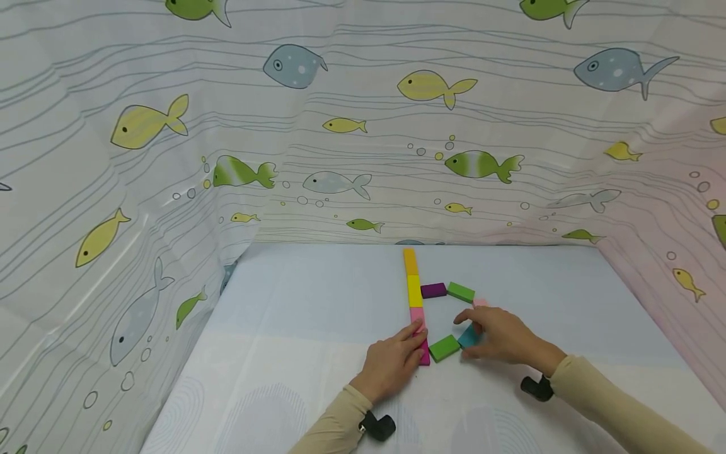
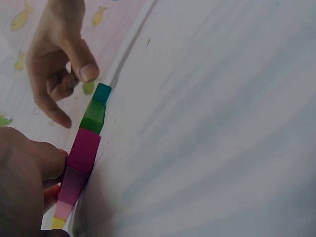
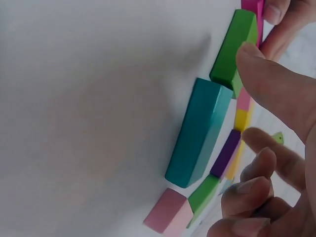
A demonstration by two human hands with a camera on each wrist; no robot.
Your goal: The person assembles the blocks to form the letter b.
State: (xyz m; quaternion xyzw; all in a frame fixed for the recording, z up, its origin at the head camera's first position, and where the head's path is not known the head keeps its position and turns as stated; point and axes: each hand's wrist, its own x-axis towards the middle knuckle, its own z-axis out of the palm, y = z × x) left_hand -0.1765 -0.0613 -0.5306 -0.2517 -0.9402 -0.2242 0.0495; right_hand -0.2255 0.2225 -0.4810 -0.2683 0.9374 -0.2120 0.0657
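Observation:
Coloured blocks form a straight column with a curved chain at its right. In the head view the column has an orange block [image 1: 410,261], a yellow block [image 1: 415,291], a pink block [image 1: 416,313] and a magenta block [image 1: 424,357]. My left hand [image 1: 388,366] touches the column's lower part. The chain holds a purple block [image 1: 433,291], an upper green block [image 1: 461,292], a small pink block [image 1: 480,302], a teal block [image 3: 195,133] and a lower green block [image 1: 445,348]. Beside the teal block, my right hand [image 1: 505,334] has its fingers apart, pinching nothing.
The blocks lie on a white table [image 1: 306,296]. A curtain [image 1: 363,145] printed with fish stands behind and at both sides. A black wrist device [image 1: 379,427] sits at the left wrist, another black device [image 1: 536,388] at the right.

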